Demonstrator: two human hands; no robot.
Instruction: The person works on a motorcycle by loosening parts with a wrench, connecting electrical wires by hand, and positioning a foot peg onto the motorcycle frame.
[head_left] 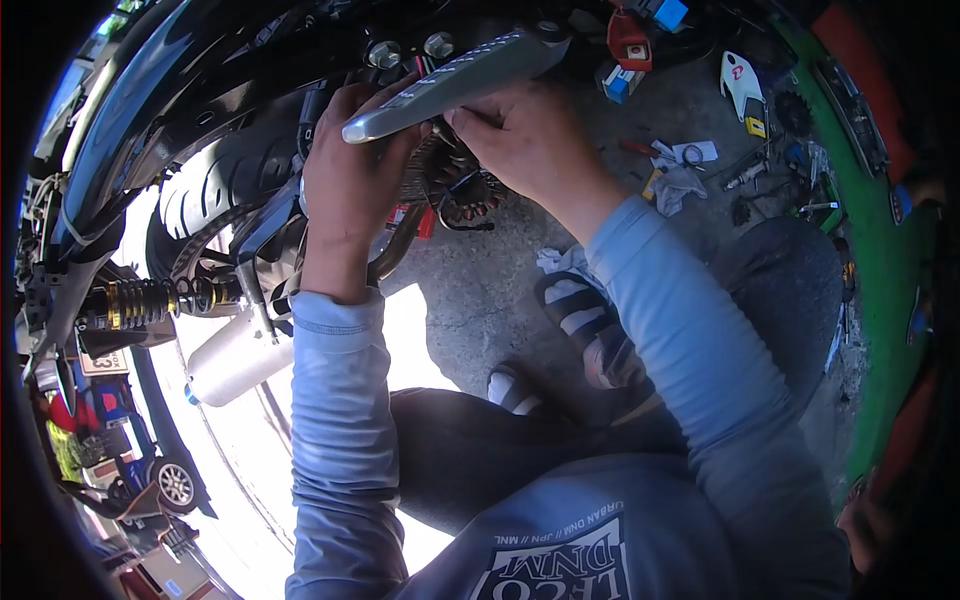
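A silver-grey elongated panel (455, 95) with slots along its top edge lies across both hands, close under the motorcycle's dark bodywork. My left hand (350, 165) is at the panel's left end, fingers bent and partly hidden behind it. Below the panel's right part, my right hand (525, 140) has its thumb and fingers closed together; what they grip is hidden. Thin coloured wires show just above the panel. A dark coiled, ribbed part (465, 190) hangs below the hands. Two hex bolt heads (410, 50) sit above the panel.
On the left are a rear tyre (225, 180), a spring shock absorber (140, 303) and a silver muffler (240, 360). A white panel (740, 85), a rag (680, 187) and several tools lie on the concrete floor at right. A red container (628, 45) stands beyond my right hand.
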